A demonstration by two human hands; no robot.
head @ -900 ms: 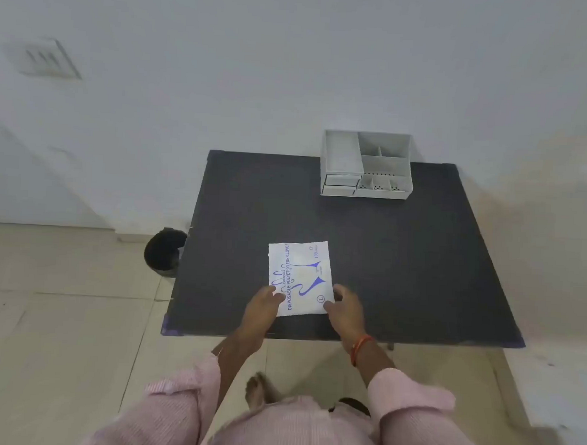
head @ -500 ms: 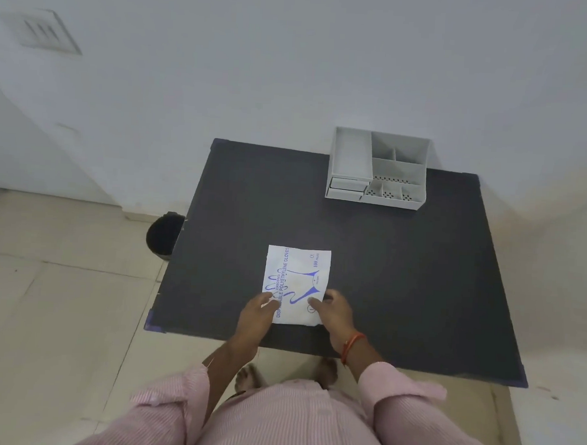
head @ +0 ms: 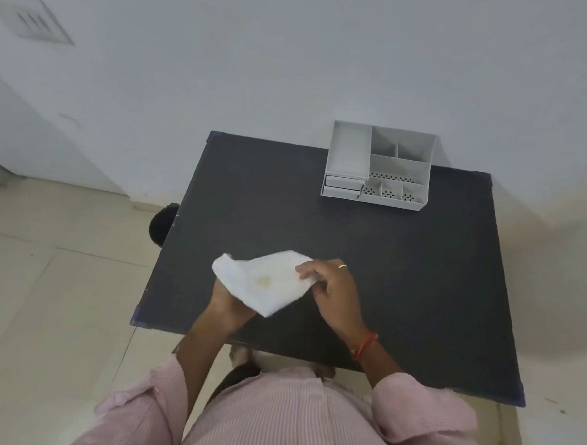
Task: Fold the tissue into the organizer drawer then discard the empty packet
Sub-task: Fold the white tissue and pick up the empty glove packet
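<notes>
Your left hand (head: pixel 228 305) and right hand (head: pixel 333 289) both grip the white packet (head: pixel 265 282), lifted just above the near part of the dark tabletop (head: pixel 401 279). The grey organizer (head: pixel 378 167) sits at the far edge, drawers closed. A black bin (head: pixel 161 225) stands left, on the floor.

1. The white flat packet (head: pixel 265 282) is held above the near part of the black square table (head: pixel 401 279), between the fingers of the left hand (head: pixel 228 305) and right hand (head: pixel 333 289).
2. The grey compartmented plastic organizer (head: pixel 378 167) stands beyond the right fingers, at the table's far edge.
3. The black round bin (head: pixel 161 225) sits on the floor, left of the fingers.
</notes>
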